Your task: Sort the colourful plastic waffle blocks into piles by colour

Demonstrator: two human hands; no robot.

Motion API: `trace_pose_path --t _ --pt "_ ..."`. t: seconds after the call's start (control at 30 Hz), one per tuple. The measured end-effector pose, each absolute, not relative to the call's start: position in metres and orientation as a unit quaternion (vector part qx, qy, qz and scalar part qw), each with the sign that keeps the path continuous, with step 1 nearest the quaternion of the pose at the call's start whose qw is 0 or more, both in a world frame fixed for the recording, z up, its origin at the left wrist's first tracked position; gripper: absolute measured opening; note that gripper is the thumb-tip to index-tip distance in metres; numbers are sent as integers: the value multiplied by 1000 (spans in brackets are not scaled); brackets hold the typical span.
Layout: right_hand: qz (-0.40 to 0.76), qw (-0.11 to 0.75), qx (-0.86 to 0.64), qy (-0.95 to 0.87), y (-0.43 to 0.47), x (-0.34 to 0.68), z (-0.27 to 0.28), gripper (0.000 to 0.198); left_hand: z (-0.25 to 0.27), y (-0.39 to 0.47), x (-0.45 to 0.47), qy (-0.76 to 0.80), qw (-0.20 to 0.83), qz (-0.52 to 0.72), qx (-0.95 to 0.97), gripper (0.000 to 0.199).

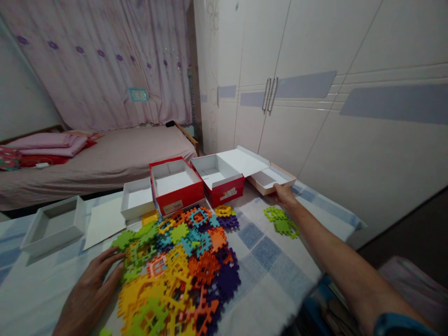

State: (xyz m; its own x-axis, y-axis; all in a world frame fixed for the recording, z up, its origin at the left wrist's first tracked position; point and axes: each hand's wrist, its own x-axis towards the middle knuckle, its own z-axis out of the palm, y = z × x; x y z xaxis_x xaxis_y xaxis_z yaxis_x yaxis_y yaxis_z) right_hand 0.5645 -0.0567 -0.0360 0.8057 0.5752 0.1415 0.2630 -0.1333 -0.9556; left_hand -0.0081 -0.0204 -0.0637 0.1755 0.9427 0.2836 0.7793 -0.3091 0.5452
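My right hand [285,195] reaches out to the far right and grips the near corner of a shallow cream box [284,176], its fingers partly hidden behind the edge. My left hand [91,290] rests at the left side of a heap of interlocking plastic pieces [180,270], fingers stretched out and holding nothing. The heap mixes yellow, green, orange, blue and purple pieces, some with window-like frames. A few light green pieces [281,221] lie apart, just below my right hand. Left of the shallow box stands a red box [226,189] with its white lid flap [243,161] folded open.
Another open red box [184,196] stands behind the heap. Further left are a small white box [138,212], a flat white board [104,224] and a grey-white tray [58,242]. A wardrobe [315,140] borders the checked cloth [268,252]; a bed [140,144] stands behind.
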Motion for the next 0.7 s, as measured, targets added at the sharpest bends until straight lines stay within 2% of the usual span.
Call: trace_pose_path --t 0.33,0.53,0.7 --pt "255 633 -721 -120 -57 567 -13 16 -67 -18 -12 565 136 280 764 45" --pt "257 666 -698 -60 -60 579 -9 14 -71 -16 -12 569 147 283 758 47" --pt "266 657 -704 -56 -57 577 -10 17 -78 -12 -15 572 139 292 754 48"
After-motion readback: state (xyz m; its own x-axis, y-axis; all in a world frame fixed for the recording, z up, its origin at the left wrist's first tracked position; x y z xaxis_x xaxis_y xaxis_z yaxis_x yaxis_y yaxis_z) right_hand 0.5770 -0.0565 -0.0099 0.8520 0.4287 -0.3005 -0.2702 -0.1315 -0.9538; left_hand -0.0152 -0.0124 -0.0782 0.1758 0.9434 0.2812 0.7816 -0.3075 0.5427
